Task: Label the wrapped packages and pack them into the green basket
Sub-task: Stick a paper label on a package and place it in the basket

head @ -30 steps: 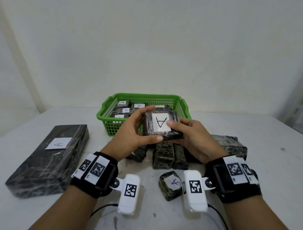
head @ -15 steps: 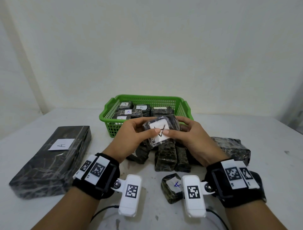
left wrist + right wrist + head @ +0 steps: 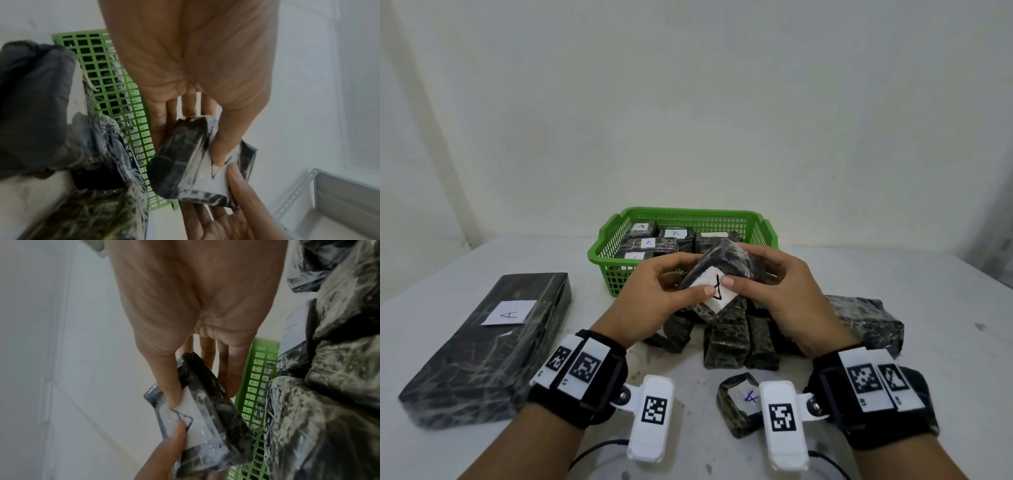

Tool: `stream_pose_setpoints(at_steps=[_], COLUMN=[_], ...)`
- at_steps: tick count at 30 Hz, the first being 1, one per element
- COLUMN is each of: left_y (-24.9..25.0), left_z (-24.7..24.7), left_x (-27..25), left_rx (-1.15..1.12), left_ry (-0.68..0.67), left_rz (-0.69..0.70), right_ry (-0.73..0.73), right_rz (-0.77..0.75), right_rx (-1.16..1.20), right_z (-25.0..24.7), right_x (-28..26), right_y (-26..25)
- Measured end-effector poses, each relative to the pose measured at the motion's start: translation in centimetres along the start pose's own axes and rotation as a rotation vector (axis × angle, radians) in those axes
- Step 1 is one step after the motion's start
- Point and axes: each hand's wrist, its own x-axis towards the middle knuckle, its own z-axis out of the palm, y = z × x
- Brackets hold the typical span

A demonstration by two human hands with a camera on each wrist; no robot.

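Both hands hold a small black wrapped package (image 3: pixel 726 267) just in front of the green basket (image 3: pixel 606 253). Its white label with a black letter (image 3: pixel 717 291) faces me, tilted. My left hand (image 3: pixel 654 294) grips the package from the left, thumb on the label. My right hand (image 3: pixel 780 291) grips it from the right, thumb pressing the label too. The left wrist view shows the package (image 3: pixel 185 159) and the thumb on the label (image 3: pixel 213 180); the right wrist view shows the package (image 3: pixel 207 418) pinched the same way. The basket holds several labelled packages (image 3: pixel 650 243).
A long black package labelled A (image 3: pixel 486 346) lies at the left. Several unlabelled wrapped packages (image 3: pixel 729 339) sit under my hands, a larger one (image 3: pixel 866 318) to the right. A small labelled package (image 3: pixel 736 401) lies near the front. The white table (image 3: pixel 482 253) meets a wall behind.
The package has turned in my hands from flat and square-on to tilted, and both hands have lowered slightly. My thumbs have moved onto the label.
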Motion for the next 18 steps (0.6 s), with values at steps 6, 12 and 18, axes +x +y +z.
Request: stream_pose_setpoints(at_steps=[6,12,18], left_y=[-0.2,-0.6,-1.1], left_z=[0.2,0.2,-0.3], left_x=[0.2,0.3,0.4], left_rx=[-0.13,-0.125,-0.237], left_ry=[0.07,0.067,-0.091], left_rz=[0.026,0.066,-0.096], right_ry=[-0.104,-0.138,-0.092], right_rz=[0.287,0.397,0.26], right_rx=[0.27,0.438,0.399], right_z=[0.7,0.7,0.9], right_x=[0.1,-0.3,0.1], right_y=[-0.2,-0.7,-0.4])
